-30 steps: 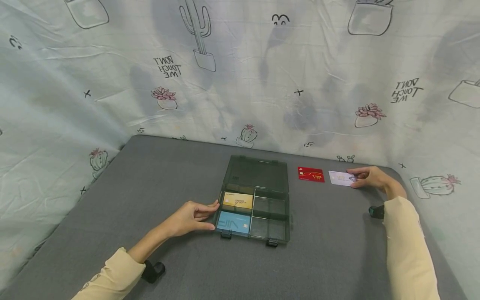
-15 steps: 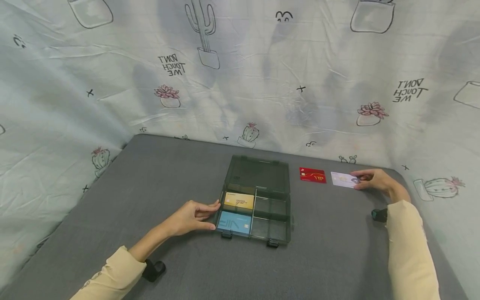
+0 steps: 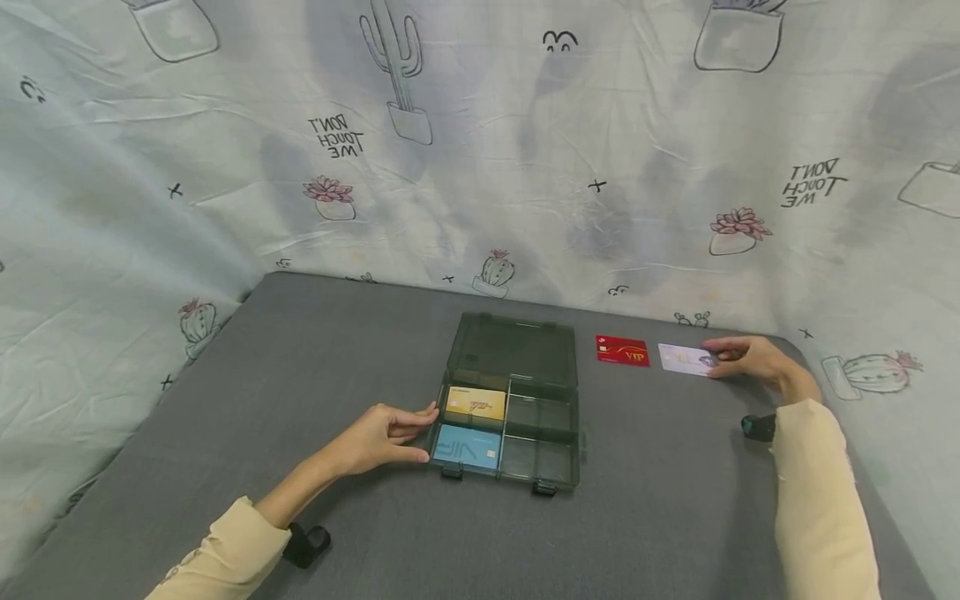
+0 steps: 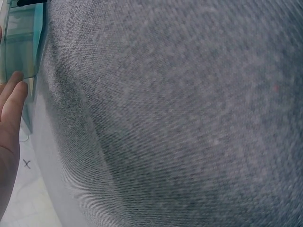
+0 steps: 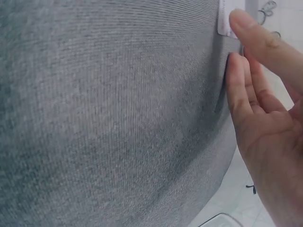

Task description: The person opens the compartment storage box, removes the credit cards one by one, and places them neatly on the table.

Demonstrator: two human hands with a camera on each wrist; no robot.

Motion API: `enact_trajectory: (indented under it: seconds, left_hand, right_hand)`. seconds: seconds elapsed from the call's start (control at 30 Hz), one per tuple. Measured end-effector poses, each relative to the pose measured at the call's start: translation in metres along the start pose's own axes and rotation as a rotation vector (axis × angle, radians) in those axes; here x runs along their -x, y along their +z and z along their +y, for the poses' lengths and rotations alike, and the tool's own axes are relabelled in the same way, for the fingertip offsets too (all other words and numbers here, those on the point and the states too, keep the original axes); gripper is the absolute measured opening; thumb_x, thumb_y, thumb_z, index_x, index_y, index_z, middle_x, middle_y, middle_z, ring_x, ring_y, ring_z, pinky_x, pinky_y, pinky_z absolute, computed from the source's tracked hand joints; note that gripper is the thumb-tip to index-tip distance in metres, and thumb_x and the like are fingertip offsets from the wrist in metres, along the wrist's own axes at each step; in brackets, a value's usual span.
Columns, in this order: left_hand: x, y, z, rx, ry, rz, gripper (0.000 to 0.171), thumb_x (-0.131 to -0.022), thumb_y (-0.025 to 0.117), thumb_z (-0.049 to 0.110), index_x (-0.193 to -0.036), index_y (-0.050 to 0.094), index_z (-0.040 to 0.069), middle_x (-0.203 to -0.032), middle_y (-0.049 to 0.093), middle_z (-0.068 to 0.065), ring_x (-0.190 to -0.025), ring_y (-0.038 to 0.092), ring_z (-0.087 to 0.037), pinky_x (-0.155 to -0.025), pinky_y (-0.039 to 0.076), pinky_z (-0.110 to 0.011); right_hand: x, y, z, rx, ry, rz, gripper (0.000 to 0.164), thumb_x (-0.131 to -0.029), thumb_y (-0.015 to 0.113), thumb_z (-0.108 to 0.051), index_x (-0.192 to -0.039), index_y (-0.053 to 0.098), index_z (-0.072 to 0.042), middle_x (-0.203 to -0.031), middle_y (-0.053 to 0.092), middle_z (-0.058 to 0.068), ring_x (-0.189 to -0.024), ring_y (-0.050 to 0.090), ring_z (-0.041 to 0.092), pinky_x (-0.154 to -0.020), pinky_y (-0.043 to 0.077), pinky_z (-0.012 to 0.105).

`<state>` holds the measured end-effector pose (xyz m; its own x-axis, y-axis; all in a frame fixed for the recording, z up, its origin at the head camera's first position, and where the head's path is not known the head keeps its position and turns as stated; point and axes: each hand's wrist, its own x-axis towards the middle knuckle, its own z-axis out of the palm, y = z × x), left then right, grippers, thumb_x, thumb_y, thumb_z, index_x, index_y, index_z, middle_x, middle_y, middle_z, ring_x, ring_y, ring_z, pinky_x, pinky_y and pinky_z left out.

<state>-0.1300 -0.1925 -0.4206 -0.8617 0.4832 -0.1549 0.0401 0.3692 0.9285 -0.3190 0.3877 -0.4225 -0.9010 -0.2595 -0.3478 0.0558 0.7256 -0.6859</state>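
Observation:
In the head view a dark translucent organizer box [image 3: 541, 452] lies with its lid [image 3: 513, 350] folded back. A gold VIP card [image 3: 476, 402] and a blue VIP card [image 3: 468, 447] lie in its two left compartments. My left hand [image 3: 382, 440] touches the box's left side, thumb near the front corner and fingers extended farther back. At the right, my right hand [image 3: 757, 363] pinches the right end of a pale lilac card [image 3: 679, 358] lying flat on the table. In the right wrist view the thumb [image 5: 255, 35] rests at the card's corner; the forefinger is mostly hidden.
A red VIP card [image 3: 622, 351] lies between the box and the lilac card. The grey table [image 3: 360, 333] ends at a cactus-print curtain [image 3: 480, 192] behind it. Two latches [image 3: 544, 487] stick out at the box's front edge.
The right hand's fingers have shifted slightly rightward along the lilac card, which stays about where it was. The left hand keeps its place against the box.

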Motion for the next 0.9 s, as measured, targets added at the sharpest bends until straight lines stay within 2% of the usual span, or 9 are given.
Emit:
enact_trajectory:
  seconds: [0.1, 0.2, 0.27, 0.43, 0.57, 0.73, 0.8, 0.9]
  left_hand:
    - [-0.001, 0.0, 0.002, 0.007, -0.005, 0.003, 0.063, -0.079, 0.078, 0.013, -0.132, 0.052, -0.008, -0.144, 0.037, -0.024, -0.128, 0.044, -0.035, -0.095, 0.05, -0.03]
    - [-0.002, 0.0, 0.003, 0.015, -0.011, 0.002, 0.064, -0.08, 0.077, 0.014, -0.133, 0.05, -0.008, -0.144, 0.036, -0.025, -0.128, 0.045, -0.036, -0.094, 0.05, -0.03]
    - [-0.003, -0.001, 0.004, 0.02, -0.013, 0.002, 0.065, -0.08, 0.077, 0.013, -0.134, 0.049, -0.008, -0.145, 0.036, -0.025, -0.127, 0.045, -0.036, -0.094, 0.05, -0.029]
    - [-0.007, -0.002, 0.008, 0.016, -0.016, 0.003, 0.066, -0.08, 0.077, 0.013, -0.135, 0.048, -0.009, -0.144, 0.036, -0.025, -0.127, 0.046, -0.036, -0.094, 0.05, -0.029]
    - [-0.01, -0.001, 0.011, 0.008, -0.028, 0.003, 0.066, -0.08, 0.078, 0.014, -0.135, 0.048, -0.008, -0.144, 0.037, -0.025, -0.127, 0.046, -0.036, -0.094, 0.05, -0.028]
    - [-0.009, -0.001, 0.011, 0.0, -0.027, 0.002, 0.066, -0.08, 0.077, 0.015, -0.135, 0.048, -0.009, -0.144, 0.037, -0.025, -0.127, 0.046, -0.037, -0.095, 0.05, -0.03]
    - [-0.009, -0.001, 0.01, 0.001, -0.023, 0.001, 0.066, -0.08, 0.077, 0.015, -0.135, 0.049, -0.009, -0.144, 0.037, -0.025, -0.127, 0.046, -0.037, -0.095, 0.049, -0.03]
    - [-0.007, -0.001, 0.009, -0.001, -0.012, 0.001, 0.066, -0.08, 0.077, 0.016, -0.135, 0.049, -0.009, -0.144, 0.037, -0.025, -0.127, 0.045, -0.037, -0.096, 0.049, -0.031]
  right_hand:
    - [0.004, -0.006, -0.002, -0.046, -0.029, 0.027, 0.075, -0.079, 0.08, -0.024, -0.138, 0.046, 0.007, -0.133, 0.055, 0.012, -0.095, 0.054, -0.006, -0.079, 0.048, 0.014]
    - [0.008, -0.01, -0.004, -0.131, -0.066, 0.044, 0.072, -0.085, 0.076, -0.021, -0.14, 0.041, 0.009, -0.124, 0.06, -0.004, -0.093, 0.056, -0.011, -0.077, 0.048, 0.01]
    - [0.01, -0.012, -0.006, -0.179, -0.083, 0.048, 0.07, -0.088, 0.073, -0.021, -0.142, 0.039, 0.008, -0.117, 0.061, -0.015, -0.093, 0.057, -0.012, -0.077, 0.049, 0.01]
    - [0.016, -0.013, -0.009, -0.291, -0.116, 0.043, 0.062, -0.094, 0.063, -0.012, -0.144, 0.033, 0.009, -0.108, 0.059, -0.03, -0.096, 0.059, -0.01, -0.08, 0.051, 0.012]
    - [0.02, -0.011, -0.015, -0.414, -0.153, 0.045, 0.056, -0.096, 0.06, -0.008, -0.145, 0.035, 0.004, -0.109, 0.059, -0.03, -0.099, 0.059, -0.008, -0.085, 0.052, 0.014]
    - [0.031, 0.002, -0.031, -0.616, -0.247, 0.025, 0.038, -0.095, 0.057, 0.001, -0.127, 0.056, -0.02, -0.113, 0.063, -0.021, -0.102, 0.061, -0.001, -0.087, 0.052, 0.017]
    - [0.037, 0.01, -0.039, -0.642, -0.278, 0.027, 0.038, -0.095, 0.056, 0.002, -0.122, 0.058, -0.025, -0.114, 0.064, -0.019, -0.103, 0.061, -0.001, -0.088, 0.052, 0.018]
    - [0.047, 0.024, -0.051, -0.628, -0.294, 0.053, 0.037, -0.095, 0.058, 0.0, -0.125, 0.057, -0.022, -0.115, 0.063, -0.018, -0.104, 0.061, -0.001, -0.088, 0.052, 0.018]
